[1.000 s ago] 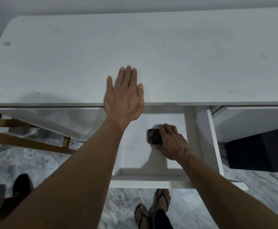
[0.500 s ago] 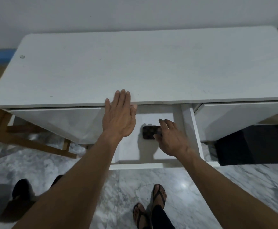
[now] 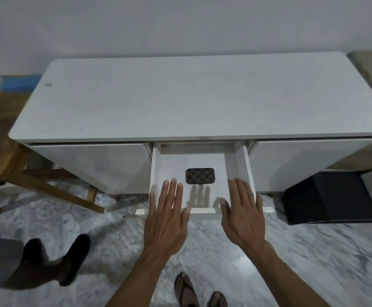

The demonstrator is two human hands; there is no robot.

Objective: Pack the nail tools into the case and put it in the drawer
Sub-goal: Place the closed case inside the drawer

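Observation:
A small brown checkered case [image 3: 200, 175] lies closed and flat on the floor of the pulled-out white drawer [image 3: 244, 165], near its middle. My left hand [image 3: 166, 218] hovers flat over the drawer's front left corner, fingers spread, holding nothing. My right hand [image 3: 242, 213] is spread the same way over the front right part of the drawer, also empty. Neither hand touches the case. No loose nail tools are in view.
The drawer sits in the middle of a white desk [image 3: 189, 96] with closed drawers either side. A wooden chair [image 3: 36, 180] stands at left, a black box [image 3: 326, 196] at right. Another person's dark shoes [image 3: 56, 262] and my sandalled feet [image 3: 200, 291] are on the marble floor.
My right hand let go of the case and drew back to the drawer front. My left hand came off the desk top to the drawer front. The view pulled back.

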